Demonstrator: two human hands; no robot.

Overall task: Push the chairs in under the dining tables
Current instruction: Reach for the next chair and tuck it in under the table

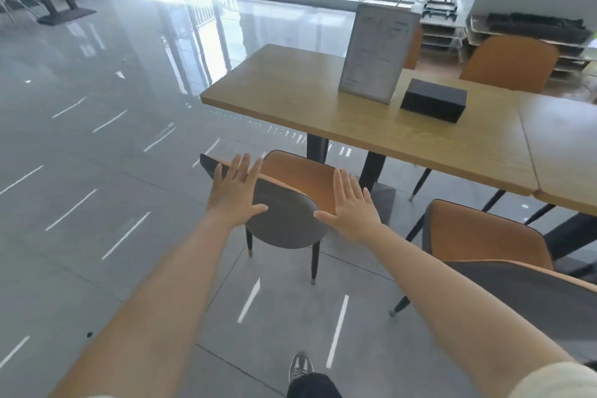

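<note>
Fingers [240, 165] straight, spread, gripping nothing, left hand [234, 197] and right hand [350, 210] flat on back of chair [284, 223] at 12 o'clock, not yet tucked under dining table [307, 100] at 1 o'clock; second chair [481, 236] at 4 o'clock also out, so most looks left.

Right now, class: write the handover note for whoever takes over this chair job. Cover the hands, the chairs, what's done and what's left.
Left hand and right hand: both open, fingers spread, flat against the backrest of the orange-and-grey padded chair.
That chair stands out from the light wooden dining table, not yet under it.
A second orange-and-grey chair to the right is also pulled out.
Done: nothing visible.
Left: push both in.
</note>
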